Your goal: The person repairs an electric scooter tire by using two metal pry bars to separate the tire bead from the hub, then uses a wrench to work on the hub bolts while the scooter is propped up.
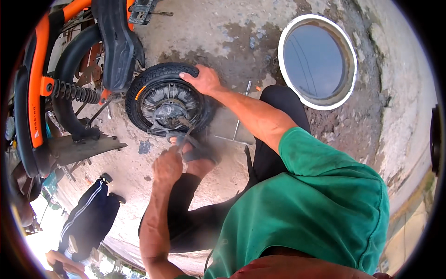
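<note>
While the right hand (pixel 203 80) grips the top of the small black rubber-tyred wheel (pixel 165 100) standing on concrete beside the orange scooter (pixel 37 83), the left hand (pixel 168 165), fingers closed, holds a thin metal tool (pixel 185 132) at its hub.

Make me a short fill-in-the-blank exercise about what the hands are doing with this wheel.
1. The right hand grips the top of the black ____.
2. The left hand holds a tool at the wheel's ____.
3. The round white-rimmed basin holds ____.
4. The person's shirt is ____.

Missing words: tyre; hub; water; green
</note>
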The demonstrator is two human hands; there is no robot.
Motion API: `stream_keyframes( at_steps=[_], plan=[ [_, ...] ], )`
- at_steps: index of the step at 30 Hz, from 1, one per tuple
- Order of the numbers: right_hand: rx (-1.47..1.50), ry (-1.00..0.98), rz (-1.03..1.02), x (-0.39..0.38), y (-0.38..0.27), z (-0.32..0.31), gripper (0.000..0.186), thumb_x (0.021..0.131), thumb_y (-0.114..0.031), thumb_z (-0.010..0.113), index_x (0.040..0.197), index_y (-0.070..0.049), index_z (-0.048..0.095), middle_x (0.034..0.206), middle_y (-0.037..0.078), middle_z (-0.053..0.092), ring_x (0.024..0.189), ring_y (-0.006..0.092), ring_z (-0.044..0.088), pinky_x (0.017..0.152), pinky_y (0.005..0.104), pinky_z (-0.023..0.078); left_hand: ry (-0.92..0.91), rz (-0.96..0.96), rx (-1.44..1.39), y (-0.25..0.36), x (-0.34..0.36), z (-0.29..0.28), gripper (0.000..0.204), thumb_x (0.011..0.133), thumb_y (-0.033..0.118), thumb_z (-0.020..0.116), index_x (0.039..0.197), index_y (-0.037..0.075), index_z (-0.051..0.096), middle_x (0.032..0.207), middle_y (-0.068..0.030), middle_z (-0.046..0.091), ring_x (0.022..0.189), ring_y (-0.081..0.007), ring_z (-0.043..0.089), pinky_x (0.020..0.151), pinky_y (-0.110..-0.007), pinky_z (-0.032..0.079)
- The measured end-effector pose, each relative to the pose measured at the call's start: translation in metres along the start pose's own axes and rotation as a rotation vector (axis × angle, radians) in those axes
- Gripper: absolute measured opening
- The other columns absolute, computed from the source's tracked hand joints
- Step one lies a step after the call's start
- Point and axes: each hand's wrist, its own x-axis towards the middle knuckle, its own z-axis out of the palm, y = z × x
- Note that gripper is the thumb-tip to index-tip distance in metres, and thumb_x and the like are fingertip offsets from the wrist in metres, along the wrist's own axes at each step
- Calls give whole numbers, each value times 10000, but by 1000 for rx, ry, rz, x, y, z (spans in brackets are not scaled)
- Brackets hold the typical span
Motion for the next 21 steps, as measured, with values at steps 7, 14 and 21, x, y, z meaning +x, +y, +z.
stream_keyframes(
  at_steps=[7,14,21],
  plan=[
    [-4,-18,29,2,1,-2,1051,810,-811,721,1427,37,650,1336,310,707,1286,452,668,1118,498,515,-103,172,371,22,37,-37,239,958,230,651,1111,89,769,899,-251,768,901,-453,760,849,-573,605],
    [6,-6,13,-2,-3,-4,985,815,-793,728,1357,29,696,1274,299,734,1229,448,699,1076,497,542,-190,296,553,19,77,-68,225,933,294,693,1025,116,795,930,-221,781,938,-405,774,899,-522,608],
    [46,-30,11,-4,-6,-9,933,818,-769,742,1296,32,720,1204,302,752,1176,455,718,1043,504,556,-215,292,658,17,92,-70,215,958,244,664,1014,96,810,989,-207,802,955,-367,793,875,-508,618]
  ],
)
